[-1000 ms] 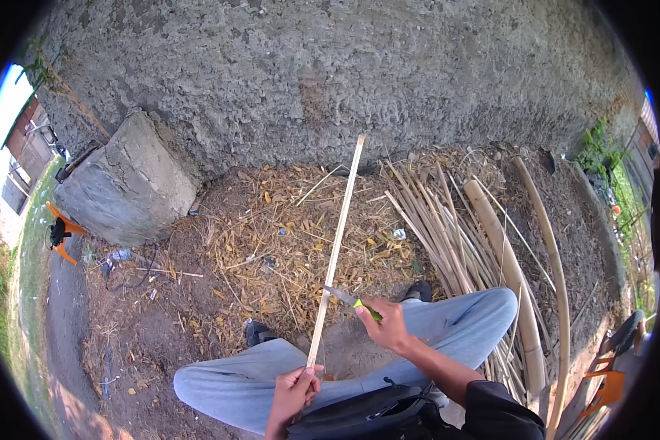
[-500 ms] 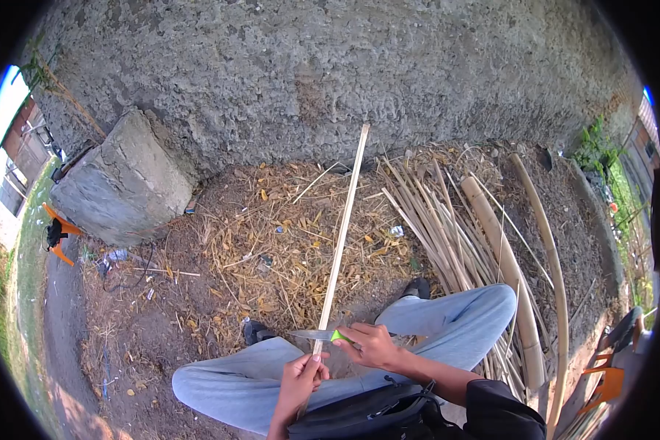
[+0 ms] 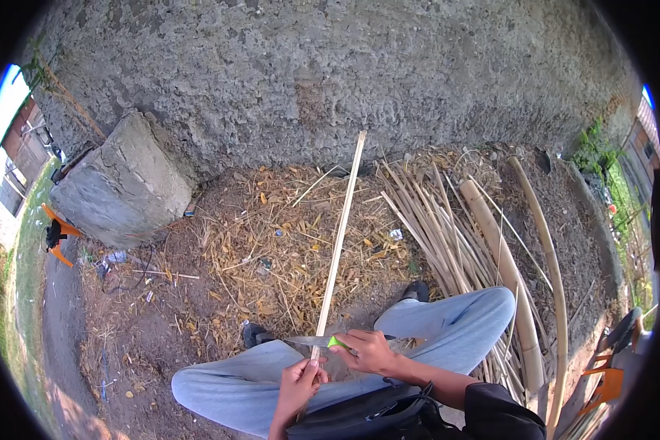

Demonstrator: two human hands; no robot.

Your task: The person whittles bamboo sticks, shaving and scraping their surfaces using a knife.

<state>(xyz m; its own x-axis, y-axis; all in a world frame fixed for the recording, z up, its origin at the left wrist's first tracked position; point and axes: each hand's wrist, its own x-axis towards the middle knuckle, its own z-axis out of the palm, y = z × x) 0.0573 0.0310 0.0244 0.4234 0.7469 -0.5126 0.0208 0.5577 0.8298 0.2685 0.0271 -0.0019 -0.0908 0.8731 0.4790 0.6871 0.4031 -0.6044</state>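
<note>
Left hand (image 3: pixel 301 383) grips pale strip (image 3: pixel 339 246), long axis forward; right hand (image 3: pixel 367 352) grips knife (image 3: pixel 334 342), crosswise just beyond the left; edge contact unconfirmed.

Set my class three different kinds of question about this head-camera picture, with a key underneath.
1. Which hand grips the knife with a metal blade and lime-green handle?
2. True or false: the left hand is empty.
3. Where does the pile of thin, tan canes lie? (a) left, against the grey concrete block; (b) right, beside the thick, tan bamboo pole; (c) in the left hand.

Key:
1. The right hand.
2. False; it holds a long, narrow, pale strip.
3. b.
</note>
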